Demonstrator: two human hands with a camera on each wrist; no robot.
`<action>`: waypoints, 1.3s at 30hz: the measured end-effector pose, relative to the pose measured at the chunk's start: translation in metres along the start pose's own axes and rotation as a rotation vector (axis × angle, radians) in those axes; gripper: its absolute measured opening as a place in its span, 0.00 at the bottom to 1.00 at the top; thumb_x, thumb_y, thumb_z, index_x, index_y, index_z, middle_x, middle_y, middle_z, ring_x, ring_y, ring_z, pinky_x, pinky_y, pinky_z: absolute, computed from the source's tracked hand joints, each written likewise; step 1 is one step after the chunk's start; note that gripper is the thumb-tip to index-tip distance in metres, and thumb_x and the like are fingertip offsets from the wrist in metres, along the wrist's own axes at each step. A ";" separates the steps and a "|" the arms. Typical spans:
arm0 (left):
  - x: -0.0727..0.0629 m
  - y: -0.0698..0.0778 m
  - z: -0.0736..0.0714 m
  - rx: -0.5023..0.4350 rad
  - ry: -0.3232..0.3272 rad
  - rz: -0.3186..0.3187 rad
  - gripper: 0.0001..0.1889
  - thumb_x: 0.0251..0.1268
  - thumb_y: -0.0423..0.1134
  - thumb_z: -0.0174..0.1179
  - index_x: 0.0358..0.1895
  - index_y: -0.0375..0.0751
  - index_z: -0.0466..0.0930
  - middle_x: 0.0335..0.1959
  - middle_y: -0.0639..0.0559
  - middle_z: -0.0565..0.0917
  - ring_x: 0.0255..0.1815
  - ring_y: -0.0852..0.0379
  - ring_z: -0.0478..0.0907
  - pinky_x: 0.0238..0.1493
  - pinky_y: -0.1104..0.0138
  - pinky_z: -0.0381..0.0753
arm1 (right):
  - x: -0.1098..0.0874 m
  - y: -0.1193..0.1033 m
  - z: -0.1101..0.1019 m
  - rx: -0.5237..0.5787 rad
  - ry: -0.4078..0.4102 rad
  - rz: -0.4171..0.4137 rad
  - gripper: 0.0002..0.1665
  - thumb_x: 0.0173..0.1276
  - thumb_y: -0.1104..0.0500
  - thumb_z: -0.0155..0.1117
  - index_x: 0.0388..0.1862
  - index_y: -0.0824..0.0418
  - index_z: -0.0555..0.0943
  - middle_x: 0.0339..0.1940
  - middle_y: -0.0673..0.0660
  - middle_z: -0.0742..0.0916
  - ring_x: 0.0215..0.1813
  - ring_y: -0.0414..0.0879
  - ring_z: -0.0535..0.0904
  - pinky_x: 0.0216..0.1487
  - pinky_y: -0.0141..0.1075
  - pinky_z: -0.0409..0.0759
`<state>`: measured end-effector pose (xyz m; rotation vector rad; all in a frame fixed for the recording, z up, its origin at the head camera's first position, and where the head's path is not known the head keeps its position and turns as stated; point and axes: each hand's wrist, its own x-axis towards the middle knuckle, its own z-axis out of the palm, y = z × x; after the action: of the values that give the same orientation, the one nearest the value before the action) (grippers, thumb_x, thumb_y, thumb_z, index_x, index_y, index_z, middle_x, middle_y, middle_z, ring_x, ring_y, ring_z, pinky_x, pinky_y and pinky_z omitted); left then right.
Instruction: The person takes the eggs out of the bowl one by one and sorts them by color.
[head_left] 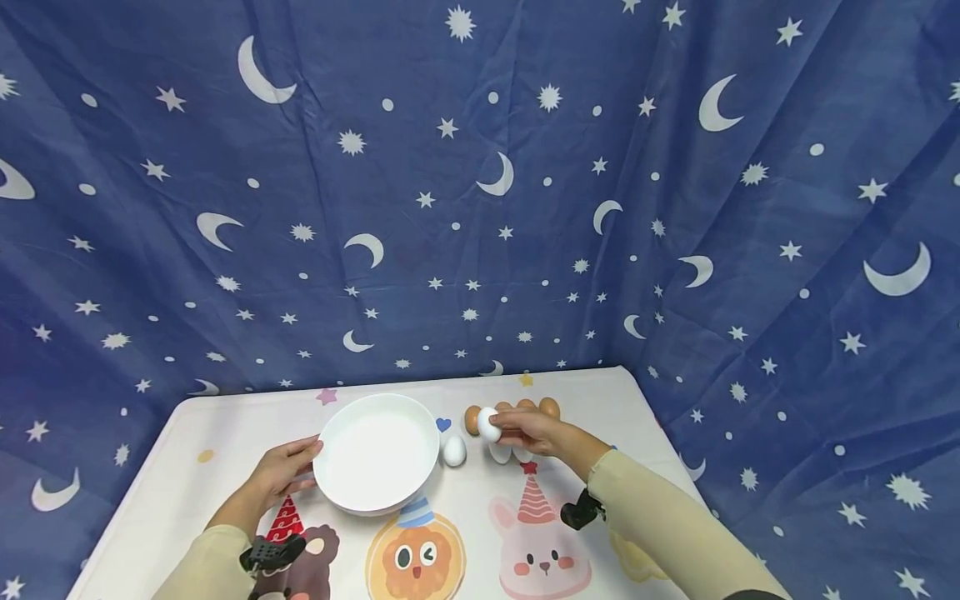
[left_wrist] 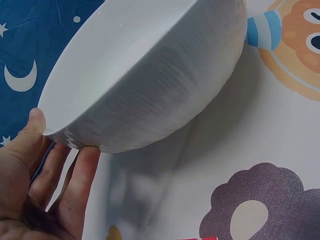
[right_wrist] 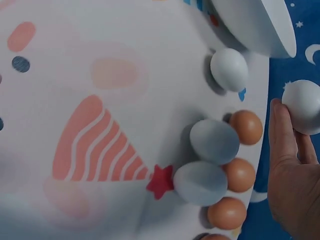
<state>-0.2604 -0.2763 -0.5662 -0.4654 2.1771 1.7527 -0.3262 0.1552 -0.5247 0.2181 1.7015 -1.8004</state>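
My left hand [head_left: 285, 468] grips the left rim of a large white bowl [head_left: 377, 454], thumb at the rim and fingers under the side, as the left wrist view shows. The bowl's inside shows nothing in it. To the right of the bowl, my right hand [head_left: 531, 429] holds a white egg [head_left: 489, 425] at its fingertips, raised over the other eggs. A second white egg [head_left: 454, 451] lies on the table beside the bowl. Two more white eggs lie below the hand, one of them a white egg [right_wrist: 201, 183] touching a brown egg [right_wrist: 239, 175].
Several brown eggs, among them a brown egg [head_left: 549, 407] at the right end, form a row toward the table's back. The white tablecloth [head_left: 247, 425] carries cartoon prints. A blue curtain [head_left: 420, 208] with moons and stars hangs behind and beside the table.
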 end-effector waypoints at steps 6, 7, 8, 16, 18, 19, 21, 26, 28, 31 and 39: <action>0.000 -0.001 -0.001 -0.010 0.004 -0.001 0.37 0.71 0.53 0.58 0.73 0.32 0.60 0.68 0.30 0.69 0.45 0.58 0.84 0.46 0.61 0.89 | -0.004 0.005 -0.018 0.008 0.034 -0.023 0.23 0.71 0.62 0.62 0.61 0.73 0.74 0.36 0.55 0.89 0.40 0.44 0.88 0.52 0.37 0.85; 0.001 -0.001 -0.001 -0.009 0.001 0.002 0.38 0.71 0.53 0.58 0.73 0.32 0.60 0.68 0.30 0.69 0.45 0.58 0.84 0.46 0.61 0.89 | -0.004 0.005 -0.022 0.009 0.038 -0.024 0.23 0.71 0.63 0.62 0.60 0.73 0.75 0.36 0.54 0.89 0.40 0.43 0.88 0.51 0.37 0.85; 0.001 -0.001 -0.002 -0.011 0.001 0.000 0.38 0.71 0.53 0.58 0.73 0.32 0.60 0.68 0.30 0.69 0.45 0.58 0.84 0.46 0.61 0.89 | -0.005 0.006 -0.025 0.014 0.044 -0.022 0.22 0.70 0.63 0.62 0.60 0.73 0.75 0.35 0.54 0.89 0.40 0.43 0.88 0.50 0.35 0.86; 0.001 -0.001 -0.001 -0.010 0.004 -0.006 0.37 0.71 0.53 0.58 0.73 0.33 0.60 0.70 0.30 0.67 0.46 0.59 0.83 0.46 0.62 0.88 | -0.011 0.015 -0.055 0.026 0.113 -0.032 0.29 0.68 0.65 0.65 0.65 0.75 0.71 0.36 0.55 0.89 0.40 0.44 0.88 0.48 0.34 0.87; 0.000 -0.001 -0.001 -0.013 0.001 -0.004 0.37 0.71 0.53 0.58 0.73 0.33 0.60 0.70 0.30 0.67 0.46 0.59 0.83 0.46 0.62 0.88 | -0.014 0.017 -0.063 0.039 0.136 -0.031 0.30 0.68 0.66 0.65 0.67 0.75 0.70 0.35 0.54 0.89 0.39 0.44 0.88 0.47 0.33 0.87; 0.000 -0.001 -0.001 -0.015 0.003 -0.005 0.37 0.71 0.53 0.58 0.73 0.33 0.60 0.70 0.30 0.67 0.45 0.59 0.83 0.46 0.62 0.88 | -0.015 0.019 -0.067 0.049 0.145 -0.029 0.30 0.68 0.66 0.64 0.67 0.75 0.69 0.35 0.54 0.89 0.38 0.44 0.88 0.47 0.33 0.87; 0.000 -0.001 -0.001 -0.018 0.005 -0.007 0.37 0.71 0.53 0.58 0.73 0.33 0.60 0.69 0.30 0.68 0.45 0.59 0.83 0.46 0.62 0.88 | -0.017 0.023 -0.073 0.060 0.154 -0.031 0.30 0.69 0.66 0.64 0.67 0.75 0.69 0.35 0.54 0.89 0.38 0.44 0.88 0.46 0.33 0.87; 0.001 -0.001 -0.001 -0.004 0.006 -0.004 0.37 0.71 0.53 0.58 0.74 0.33 0.60 0.70 0.29 0.67 0.46 0.57 0.83 0.46 0.62 0.88 | -0.020 0.031 -0.085 0.085 0.168 -0.034 0.32 0.69 0.67 0.64 0.68 0.76 0.67 0.35 0.55 0.88 0.37 0.44 0.87 0.47 0.34 0.87; 0.000 -0.001 -0.002 0.002 0.006 -0.002 0.37 0.71 0.54 0.58 0.74 0.33 0.60 0.70 0.29 0.66 0.47 0.56 0.84 0.46 0.62 0.88 | -0.020 0.035 -0.088 0.096 0.184 -0.036 0.33 0.68 0.68 0.65 0.69 0.76 0.66 0.36 0.56 0.87 0.38 0.45 0.87 0.47 0.34 0.87; 0.001 -0.002 -0.002 0.000 0.008 -0.001 0.37 0.71 0.54 0.58 0.73 0.33 0.60 0.70 0.29 0.67 0.47 0.56 0.84 0.46 0.62 0.88 | -0.018 0.039 -0.093 0.091 0.227 -0.029 0.34 0.67 0.68 0.66 0.69 0.76 0.67 0.36 0.56 0.87 0.38 0.46 0.87 0.46 0.35 0.88; 0.002 -0.004 0.000 -0.008 0.009 0.001 0.37 0.71 0.54 0.58 0.73 0.33 0.60 0.70 0.29 0.67 0.49 0.54 0.84 0.46 0.61 0.88 | -0.016 0.048 -0.099 0.035 0.298 -0.018 0.33 0.65 0.68 0.68 0.66 0.78 0.69 0.34 0.57 0.89 0.37 0.47 0.88 0.47 0.38 0.88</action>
<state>-0.2608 -0.2775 -0.5704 -0.4754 2.1781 1.7640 -0.3174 0.2558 -0.5707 0.5087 1.8785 -1.8854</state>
